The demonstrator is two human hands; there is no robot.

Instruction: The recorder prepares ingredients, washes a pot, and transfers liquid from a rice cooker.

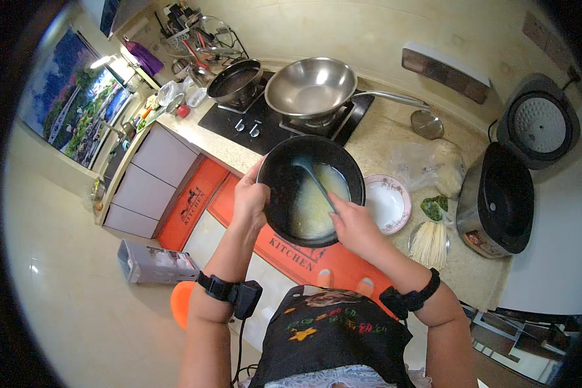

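Note:
My left hand [252,194] grips the left rim of a black inner pot [276,213], tilted above the floor in front of the counter. Pale, cloudy liquid with light grains at its bottom [315,213] lies inside. In my right hand [351,223] is the handle of a dark teal ladle or spoon [317,182]; its head reaches into the pot and is hard to make out. A white bowl with a pink patterned rim [387,203] stands on the counter just right of the pot.
A steel wok [310,92] and a dark pan [235,82] sit on the gas hob [266,131]. An open rice cooker [494,206], noodles [429,245], bagged greens [434,207] and a plastic bag [407,165] are at the right. Below left stands a grey bin [150,264].

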